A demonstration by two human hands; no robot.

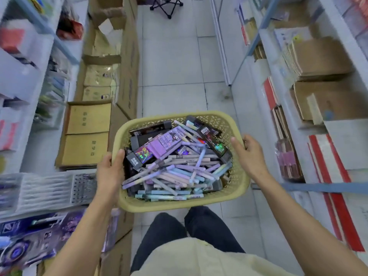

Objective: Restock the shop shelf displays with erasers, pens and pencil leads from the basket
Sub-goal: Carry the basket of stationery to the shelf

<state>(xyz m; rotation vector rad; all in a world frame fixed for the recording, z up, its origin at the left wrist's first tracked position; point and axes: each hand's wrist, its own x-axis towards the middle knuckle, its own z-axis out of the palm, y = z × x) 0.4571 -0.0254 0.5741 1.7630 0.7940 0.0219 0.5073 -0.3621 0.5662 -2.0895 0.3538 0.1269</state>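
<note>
White-tiled aisle floor (175,62), flanked by white shop shelves: left shelving (23,80) with blurred stationery displays, right shelving (310,108) holding brown cartons and red-edged stock. Brown cardboard boxes (87,134) line the floor at left. Yellow perforated plastic basket (237,188), carried at waist height above the floor, centre of view. Contents: loose pastel pens (179,174) heaped in the near half; dark carded packs (213,136) and a purple eraser pack (159,145) toward the far side. Left hand (109,172): grip wrapped over the left rim. Right hand (249,154): grip closed on the right rim. Step judged: transport, no item yet shelved. Next move likely requires parking the basket, freeing one hand.
</note>
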